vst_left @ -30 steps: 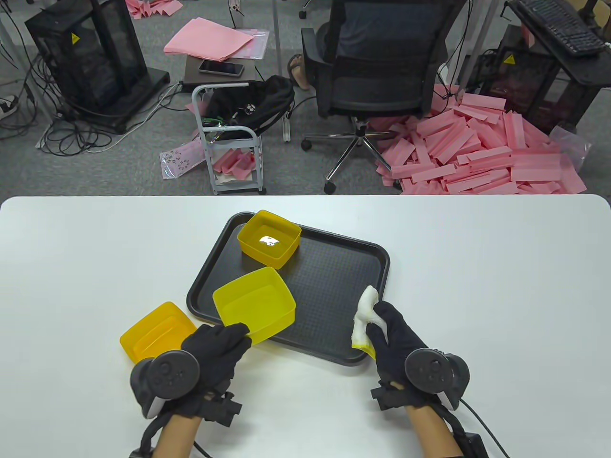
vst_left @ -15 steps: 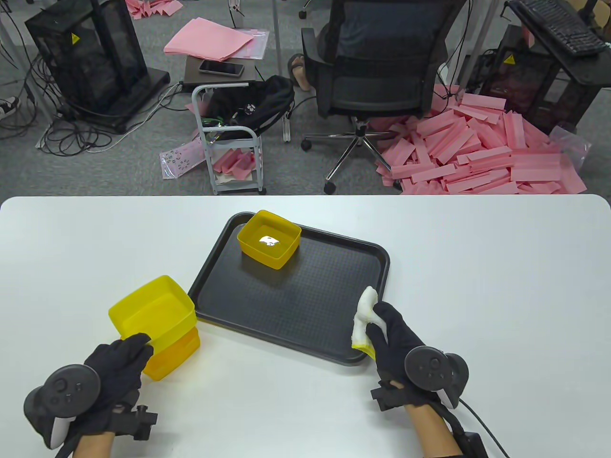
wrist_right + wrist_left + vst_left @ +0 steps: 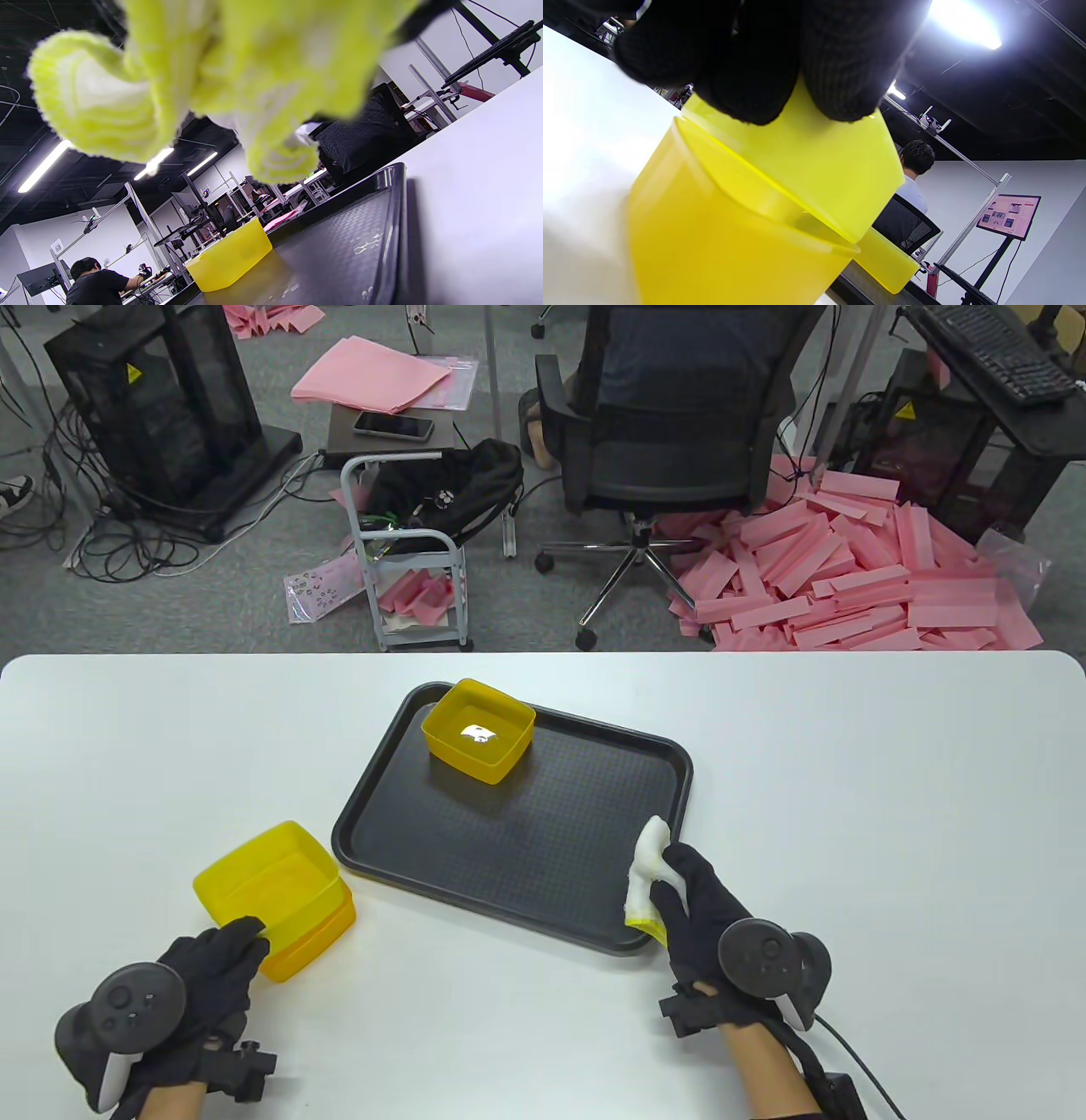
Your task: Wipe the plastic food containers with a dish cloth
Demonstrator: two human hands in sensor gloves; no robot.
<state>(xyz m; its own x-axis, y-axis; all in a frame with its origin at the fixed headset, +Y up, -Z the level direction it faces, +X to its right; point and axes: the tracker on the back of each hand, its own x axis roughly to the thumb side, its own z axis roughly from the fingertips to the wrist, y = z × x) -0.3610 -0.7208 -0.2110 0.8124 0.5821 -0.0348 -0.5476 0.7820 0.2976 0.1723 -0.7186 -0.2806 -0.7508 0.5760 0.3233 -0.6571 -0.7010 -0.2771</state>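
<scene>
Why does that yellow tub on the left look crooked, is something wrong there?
The upper yellow container sits tilted inside another yellow container on the table, not fully nested; the left hand holds its near rim. Specks of residue dot the black tray near its edge. Nothing looks spilled or broken.

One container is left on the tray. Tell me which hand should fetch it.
Left, probably. The right hand is full, gripping the dish cloth. The left hand only touches the stacked containers, and could let go and reach the container on the tray.
</scene>
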